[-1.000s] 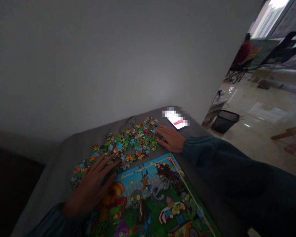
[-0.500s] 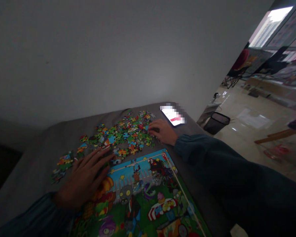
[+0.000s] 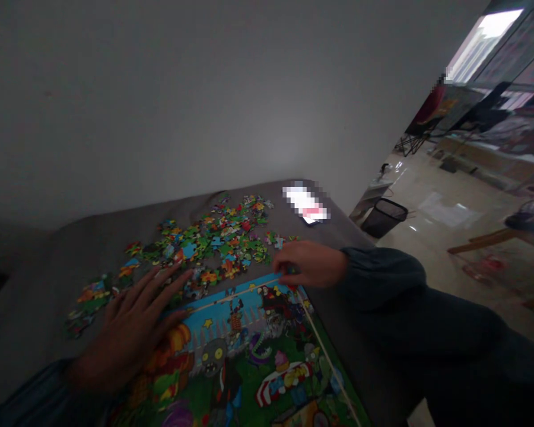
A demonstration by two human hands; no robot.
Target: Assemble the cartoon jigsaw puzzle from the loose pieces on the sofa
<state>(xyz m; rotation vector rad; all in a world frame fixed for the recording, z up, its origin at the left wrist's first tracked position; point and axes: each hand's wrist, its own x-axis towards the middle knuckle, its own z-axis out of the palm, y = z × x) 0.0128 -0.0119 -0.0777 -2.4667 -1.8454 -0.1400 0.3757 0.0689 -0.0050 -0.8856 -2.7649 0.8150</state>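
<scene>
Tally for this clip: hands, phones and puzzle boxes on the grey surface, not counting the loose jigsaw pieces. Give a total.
Left hand: 1
Right hand: 1
Phone: 1
Illustrated puzzle box: 1
Total: 4

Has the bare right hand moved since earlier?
Yes, the bare right hand shifted away from the smartphone, to the corner of the colourful cartoon puzzle box.

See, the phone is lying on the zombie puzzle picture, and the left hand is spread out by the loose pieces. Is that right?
Not quite. The head view shows the phone lying on the grey surface, not on the zombie puzzle picture. The left hand is spread out by the loose jigsaw pieces, as you said.
</scene>
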